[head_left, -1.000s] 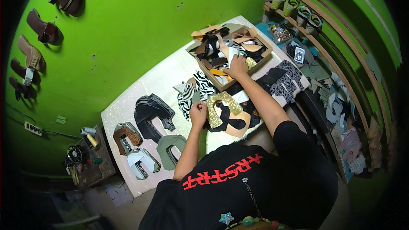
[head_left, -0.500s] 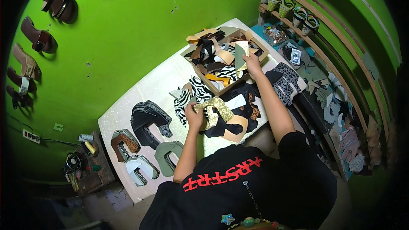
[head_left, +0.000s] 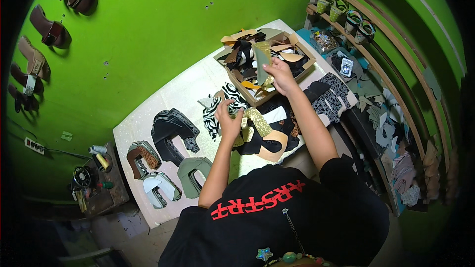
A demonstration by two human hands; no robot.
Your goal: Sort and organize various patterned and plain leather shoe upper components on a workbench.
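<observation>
My right hand (head_left: 281, 76) pinches a grey-green cut piece of shoe-upper material (head_left: 261, 64) together with gold glittery material, above the near part of the cardboard box (head_left: 260, 100). My left hand (head_left: 228, 122) hovers over the scrap pile, thumb and fingers apart. Beside its thumb lies a curved gold glitter piece (head_left: 258, 121), and zebra-print pieces (head_left: 212, 121) show behind the fingers. Just right of that are black pieces (head_left: 283, 146), a white piece (head_left: 275, 115) and a beige curved piece (head_left: 271, 151). Mixed offcuts fill the box.
On the table's left stand stacks of U-shaped uppers: black (head_left: 169, 131), brown leopard (head_left: 141, 160), white (head_left: 159, 188) and olive (head_left: 190, 175). Dark patterned pieces (head_left: 334, 96) lie at the right edge. A wooden rack (head_left: 376, 44) and sandals (head_left: 47, 27) line the walls.
My right hand has drawn the green and gold material from the box leftward and nearer to me. My left hand has moved up, its fingers spreading off the gold glitter piece.
</observation>
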